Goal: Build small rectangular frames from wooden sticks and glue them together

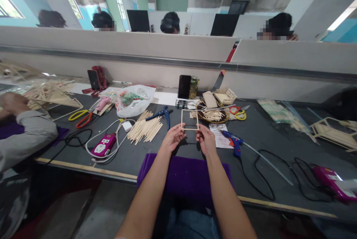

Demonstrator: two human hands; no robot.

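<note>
Dark-topped workbench [264, 131] before a pale partition [139, 71], strewn with loose wooden sticks [145, 127] on the left and with a blue glue gun [236, 145] on the right. Held up over the bench, just beyond a purple cloth [184, 175]: a small rectangular wooden frame [190, 110]. Pinched at its lower left corner between thumb and fingers of the left hand [174, 137], and at its lower right corner likewise by the right hand [206, 139]. Probably very light, stiff along each thin bar, hardly slippery, but likely fragile at the joints and apt to skew or snap under twisting. Best taken close to the corners with a soft, even pinch, not mid-bar.
</note>
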